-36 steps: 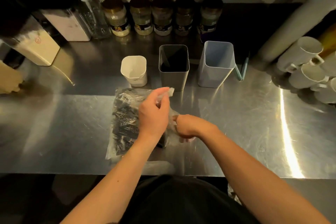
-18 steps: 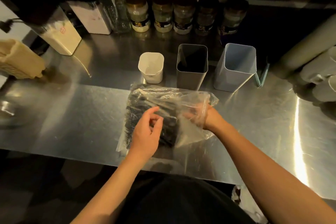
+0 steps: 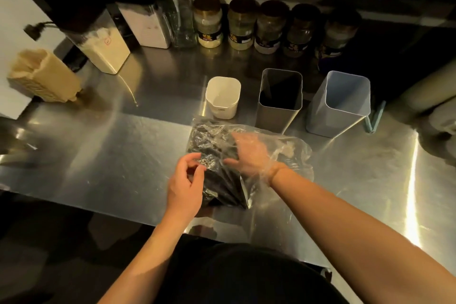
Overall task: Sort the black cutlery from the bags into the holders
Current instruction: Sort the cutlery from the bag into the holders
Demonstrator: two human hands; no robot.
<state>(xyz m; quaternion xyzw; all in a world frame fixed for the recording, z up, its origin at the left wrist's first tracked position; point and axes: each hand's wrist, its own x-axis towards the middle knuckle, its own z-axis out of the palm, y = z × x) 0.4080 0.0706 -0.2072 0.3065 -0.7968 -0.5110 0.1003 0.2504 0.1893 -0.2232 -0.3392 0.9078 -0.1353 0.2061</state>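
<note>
Crinkled clear plastic bag [image 3: 283, 153] of black plastic cutlery [image 3: 217, 175] flat on brushed-steel tabletop [image 3: 111, 155], right hand [image 3: 251, 155] inside it, fingers spread, left hand [image 3: 185, 185] pinching the film, three square-mouthed holders behind: white [image 3: 222, 97], grey [image 3: 280, 100], pale blue [image 3: 339, 103].

— Where does the bag sit?

— The bag [image 3: 249, 155] lies on the counter [image 3: 111, 155] right in front of me, the cutlery [image 3: 222, 180] inside it. My right hand [image 3: 251, 155] is in the bag too, on top of the cutlery; my left hand [image 3: 185, 185] is just outside its left edge, touching the plastic.

— And the holders?

— Behind the bag, in a row: the short holder [image 3: 222, 97] on the left, the middle holder [image 3: 280, 99] beside it, the right holder [image 3: 339, 103] further right. Behind them a line of jars [image 3: 246, 23] stands against the back, with two tubs [image 3: 123, 34] to the jars' left.
</note>
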